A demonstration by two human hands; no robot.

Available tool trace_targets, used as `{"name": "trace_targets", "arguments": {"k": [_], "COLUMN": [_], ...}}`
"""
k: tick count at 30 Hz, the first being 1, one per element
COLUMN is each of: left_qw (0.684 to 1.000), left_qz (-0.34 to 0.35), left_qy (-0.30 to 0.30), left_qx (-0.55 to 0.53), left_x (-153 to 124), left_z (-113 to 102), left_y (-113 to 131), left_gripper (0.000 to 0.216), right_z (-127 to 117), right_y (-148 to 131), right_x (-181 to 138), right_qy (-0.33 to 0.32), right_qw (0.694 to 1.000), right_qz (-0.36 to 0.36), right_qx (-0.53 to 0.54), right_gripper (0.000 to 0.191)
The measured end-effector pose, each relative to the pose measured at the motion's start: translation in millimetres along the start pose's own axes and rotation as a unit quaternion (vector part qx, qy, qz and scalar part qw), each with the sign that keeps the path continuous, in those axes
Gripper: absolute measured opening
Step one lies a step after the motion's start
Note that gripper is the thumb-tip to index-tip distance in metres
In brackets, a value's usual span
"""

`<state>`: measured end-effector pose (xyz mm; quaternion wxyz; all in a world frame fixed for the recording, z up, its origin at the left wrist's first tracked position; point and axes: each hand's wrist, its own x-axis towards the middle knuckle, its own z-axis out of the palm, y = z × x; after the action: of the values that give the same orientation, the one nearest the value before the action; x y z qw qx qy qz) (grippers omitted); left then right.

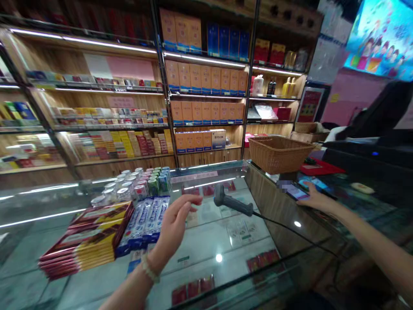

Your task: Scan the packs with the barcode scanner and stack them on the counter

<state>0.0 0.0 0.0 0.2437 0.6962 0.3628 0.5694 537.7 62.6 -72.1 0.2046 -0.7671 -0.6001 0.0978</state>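
My left hand [174, 221], with a beaded bracelet on the wrist, hovers over the glass counter [206, 224]. Its fingers are stretched out and hold nothing. Just right of its fingertips lies a dark grey barcode scanner [234, 204], its black cable running to the lower right. Farther right, my right hand [311, 199] grips the near edge of a smartphone [295, 190] with a lit screen. Beyond that phone, a bright blue screen or card [316, 184] is partly covered by my fingers.
Stacked red-and-yellow packets [93, 237], blue-and-white packs [146, 219] and several small jars [124, 189] stand left on the glass. A wicker basket [279, 155] sits at the back right, near a dark monitor [382, 110]. Stocked shelves [206, 97] line the wall.
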Motion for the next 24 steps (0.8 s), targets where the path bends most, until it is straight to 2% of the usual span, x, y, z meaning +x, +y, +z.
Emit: {"name": "trace_targets", "arguments": {"k": [2,4,7,9,12,15,19,21,24], "left_qw": [1.0,0.999,0.994,0.984,0.96,0.918,0.854,0.827,0.805], "left_qz": [-0.009,-0.007,0.02,0.052,0.112,0.163,0.165,0.153,0.137], "left_qy": [0.008,0.017,0.038,0.038,0.011,-0.005,0.007,0.02,0.035], "left_qx": [0.004,0.027,0.104,0.167,0.257,0.362,0.493,0.54,0.576], "left_x": [2.9,5.7,9.5,12.0,15.4,18.4,20.8,21.5,21.8], "left_z": [-0.2,-1.3,-5.7,-10.3,-17.8,-23.5,-28.1,-30.1,-32.1], "left_y": [1.5,0.9,-4.5,-8.8,-13.3,-16.0,-19.8,-21.7,-24.2], "left_gripper": [0.037,0.036,0.034,0.034,0.035,0.04,0.053,0.057,0.062], "right_z": [-5.5,-8.7,-5.4,3.2,22.8,44.7,71.3,81.8,91.5], "right_y": [-17.7,-46.2,-114.8,-169.5,-245.2,-299.5,-333.0,-335.3,-328.0], "right_x": [1.9,2.1,-4.1,-14.0,-35.8,-56.6,-68.6,-68.9,-67.9], "right_qy": [0.08,0.168,0.249,0.267,0.273,0.254,0.225,0.216,0.212], "right_qw": [0.996,0.98,0.947,0.922,0.9,0.888,0.886,0.887,0.89], "right_qz": [-0.033,-0.089,-0.203,-0.278,-0.337,-0.377,-0.395,-0.396,-0.39], "right_qx": [-0.036,-0.052,-0.032,-0.022,-0.033,-0.065,-0.088,-0.099,-0.108], "right_gripper": [0.104,0.085,0.063,0.057,0.055,0.059,0.065,0.067,0.069]}}
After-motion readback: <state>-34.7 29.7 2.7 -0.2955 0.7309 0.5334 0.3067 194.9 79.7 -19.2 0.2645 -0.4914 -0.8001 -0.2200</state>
